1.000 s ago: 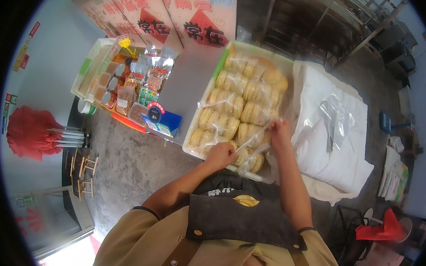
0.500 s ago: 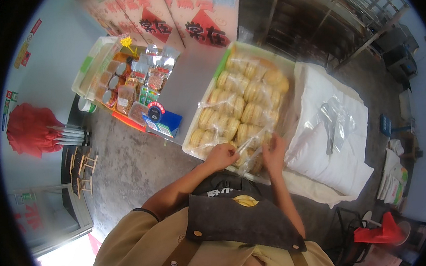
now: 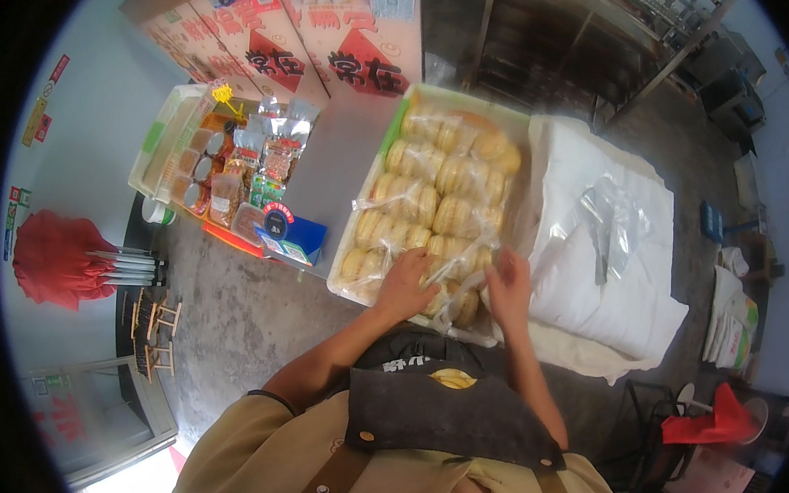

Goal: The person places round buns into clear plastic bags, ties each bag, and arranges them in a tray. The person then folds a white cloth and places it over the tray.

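A long white tray (image 3: pixel 347 292) with a green edge holds rows of flat round buns (image 3: pixel 405 199) packed in clear plastic bags. At its near end my left hand (image 3: pixel 406 285) rests over the bags, thumb and fingers apart. To the right, my right hand (image 3: pixel 508 289) has its fingers closed at the edge of a clear plastic bag (image 3: pixel 471 281) of buns by the tray's near right side. The fingertips partly hide what they pinch.
White cloth padding (image 3: pixel 597 311) lies right of the tray, with loose clear plastic bags (image 3: pixel 614 219) on it. Left of the tray stands a box (image 3: pixel 168 161) of jars and packets, with a blue sign (image 3: pixel 299 243). A metal rack (image 3: pixel 572 46) is at the back.
The plastic strip stretched between my hands is no longer held taut. My left hand has loosened its pinch and its fingers have spread. My right hand stays near the same bag.
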Demonstrator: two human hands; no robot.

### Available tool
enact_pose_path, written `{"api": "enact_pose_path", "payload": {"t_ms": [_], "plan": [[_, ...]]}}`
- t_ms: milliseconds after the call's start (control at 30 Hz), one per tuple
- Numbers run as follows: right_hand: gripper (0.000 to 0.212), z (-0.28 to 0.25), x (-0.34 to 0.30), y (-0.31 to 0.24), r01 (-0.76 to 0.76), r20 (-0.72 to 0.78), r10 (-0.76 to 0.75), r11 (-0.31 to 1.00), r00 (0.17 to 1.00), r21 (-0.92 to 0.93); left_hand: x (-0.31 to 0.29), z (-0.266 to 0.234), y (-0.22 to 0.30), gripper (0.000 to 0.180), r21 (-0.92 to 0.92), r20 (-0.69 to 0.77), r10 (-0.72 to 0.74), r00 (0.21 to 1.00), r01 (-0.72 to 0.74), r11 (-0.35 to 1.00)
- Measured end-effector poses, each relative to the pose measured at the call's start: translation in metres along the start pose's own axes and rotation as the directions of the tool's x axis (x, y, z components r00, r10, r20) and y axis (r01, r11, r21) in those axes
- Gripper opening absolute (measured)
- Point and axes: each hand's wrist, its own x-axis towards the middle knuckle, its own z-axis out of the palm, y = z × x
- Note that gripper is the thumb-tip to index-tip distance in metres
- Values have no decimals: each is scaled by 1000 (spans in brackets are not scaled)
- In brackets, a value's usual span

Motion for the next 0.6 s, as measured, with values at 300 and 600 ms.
{"api": "enact_pose_path", "payload": {"t_ms": [300, 600], "plan": [[74, 17, 131, 2, -198, -27, 197, 979, 980, -47, -11, 9, -2, 61, 9, 78, -18, 997, 18, 1000], [121, 60, 334, 76, -553, -192, 523, 817, 830, -164, -22, -31, -24, 67, 129, -128, -5, 992, 22, 991]]}}
